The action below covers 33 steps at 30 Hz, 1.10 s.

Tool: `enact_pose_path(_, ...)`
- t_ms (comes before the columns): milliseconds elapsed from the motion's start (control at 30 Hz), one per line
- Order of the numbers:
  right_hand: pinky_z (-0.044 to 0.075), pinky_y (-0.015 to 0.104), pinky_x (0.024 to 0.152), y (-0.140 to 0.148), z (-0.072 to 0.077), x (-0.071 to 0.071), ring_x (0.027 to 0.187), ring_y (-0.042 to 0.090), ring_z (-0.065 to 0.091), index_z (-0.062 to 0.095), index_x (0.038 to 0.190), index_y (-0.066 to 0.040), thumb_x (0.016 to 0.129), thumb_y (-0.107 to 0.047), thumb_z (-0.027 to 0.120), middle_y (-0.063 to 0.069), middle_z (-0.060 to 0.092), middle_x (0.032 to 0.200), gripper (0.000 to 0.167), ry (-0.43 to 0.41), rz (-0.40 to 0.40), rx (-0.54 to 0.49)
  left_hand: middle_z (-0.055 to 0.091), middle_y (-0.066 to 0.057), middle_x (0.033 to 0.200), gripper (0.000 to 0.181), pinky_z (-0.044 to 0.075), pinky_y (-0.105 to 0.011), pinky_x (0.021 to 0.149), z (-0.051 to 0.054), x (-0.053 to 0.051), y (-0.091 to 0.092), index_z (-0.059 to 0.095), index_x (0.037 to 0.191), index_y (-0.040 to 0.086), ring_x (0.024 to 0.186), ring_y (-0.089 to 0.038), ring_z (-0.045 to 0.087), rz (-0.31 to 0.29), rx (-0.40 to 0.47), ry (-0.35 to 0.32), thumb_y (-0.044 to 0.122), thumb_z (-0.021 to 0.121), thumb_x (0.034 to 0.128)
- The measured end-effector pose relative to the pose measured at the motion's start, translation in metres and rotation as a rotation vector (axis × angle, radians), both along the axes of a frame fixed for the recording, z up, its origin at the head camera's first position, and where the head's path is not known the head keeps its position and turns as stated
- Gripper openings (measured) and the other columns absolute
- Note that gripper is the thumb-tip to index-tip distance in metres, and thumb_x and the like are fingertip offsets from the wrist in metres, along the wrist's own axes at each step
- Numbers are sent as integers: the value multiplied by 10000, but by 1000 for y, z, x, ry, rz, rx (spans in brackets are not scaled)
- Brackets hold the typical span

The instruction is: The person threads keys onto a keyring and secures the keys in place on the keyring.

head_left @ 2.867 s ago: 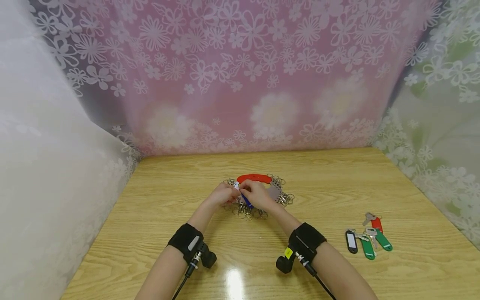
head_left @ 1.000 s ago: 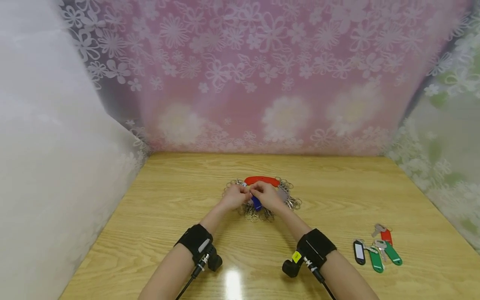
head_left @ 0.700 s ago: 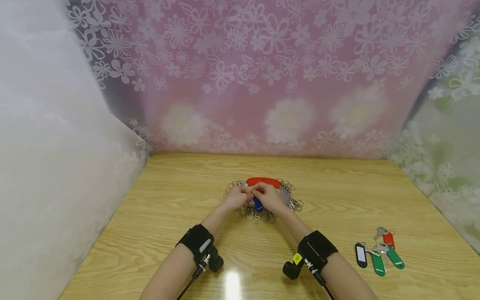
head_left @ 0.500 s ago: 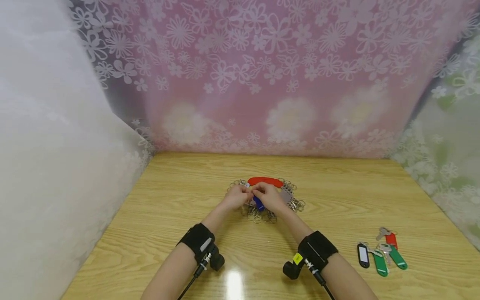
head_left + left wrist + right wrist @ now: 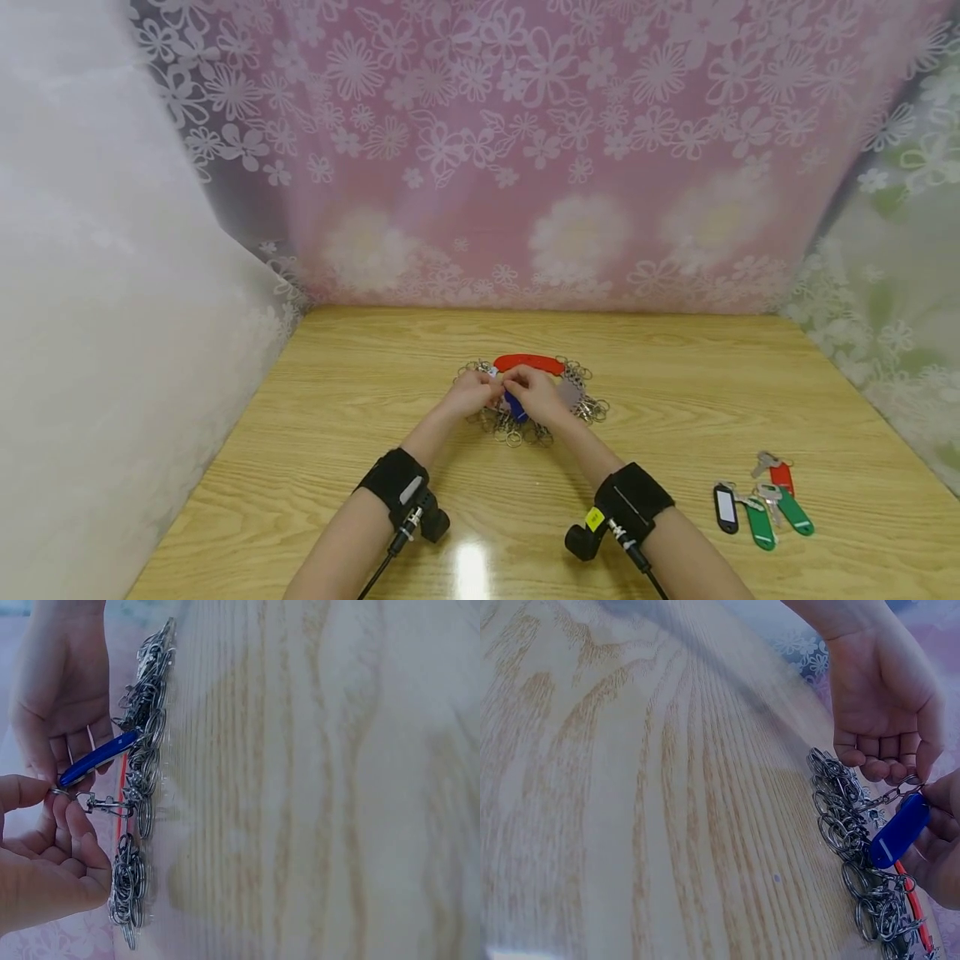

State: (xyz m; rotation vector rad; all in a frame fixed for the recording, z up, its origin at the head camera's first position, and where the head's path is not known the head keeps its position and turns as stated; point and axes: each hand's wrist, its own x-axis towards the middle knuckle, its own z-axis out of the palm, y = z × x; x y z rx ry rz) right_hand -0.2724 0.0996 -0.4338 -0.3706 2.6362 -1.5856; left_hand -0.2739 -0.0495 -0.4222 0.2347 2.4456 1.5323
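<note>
Tag (image 5: 898, 834), blue and oblong, slants down between the two hands, beside a bunch of metal rings (image 5: 127, 881) near a red handle (image 5: 529, 363) on the table (image 5: 390, 358). The left hand (image 5: 474, 393) appears to pinch a single ring (image 5: 59, 791) joined to a short clasp (image 5: 105, 802); the right hand (image 5: 534, 393) grips the tag's upper end between thumb and finger. The step looks like working ring and tag together: best hold the left pinch steady, pry the ring's end apart with a nail, and turn the tag in gradually, without tugging the clasp. The hands hide the meeting point, so I cannot tell whether the two are linked; the right wrist view cuts off part of the right hand.
</note>
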Motion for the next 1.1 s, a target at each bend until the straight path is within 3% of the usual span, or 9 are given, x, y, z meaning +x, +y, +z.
enact_pose_path(167,476,368,780,2,1,-1,914,224,583,620,979,-40,946,-85,524,71,615,964,111,-8,-7,-8,487,5,638,198,306,-233,512,-3,2,0,640,815,-42,545,-115,372,-43,-43,82,111,562,912)
enact_pose_path(333,475,349,747,4,1,-1,885,214,577,620,962,-43,943,-87,530,73,614,956,103,-23,-18,-5,578,-5,700,128,357,-218,544,-4,4,0,681,858,-13,588,-100,440,-103,-148,217,87,607,888)
enact_pose_path(567,469,373,778,5,0,-4,909,228,577,618,953,-34,939,-92,540,82,614,966,99,-13,-23,-9,607,-14,725,130,374,-214,541,-4,4,2,683,858,7,597,-92,475,-79,-190,292,91,594,900)
enact_pose_path(767,469,356,754,5,0,-4,883,214,576,615,954,-38,940,-102,540,78,616,957,100,-22,-18,-8,597,-19,724,126,368,-216,532,-3,6,2,671,844,9,595,-99,467,-62,-170,276,92,593,898)
enact_pose_path(1100,463,310,679,4,1,-4,786,176,567,621,951,-41,932,-113,557,64,617,912,98,-29,-20,9,530,-9,690,153,324,-220,498,4,7,2,675,879,-26,553,-109,410,-29,-95,159,85,572,902)
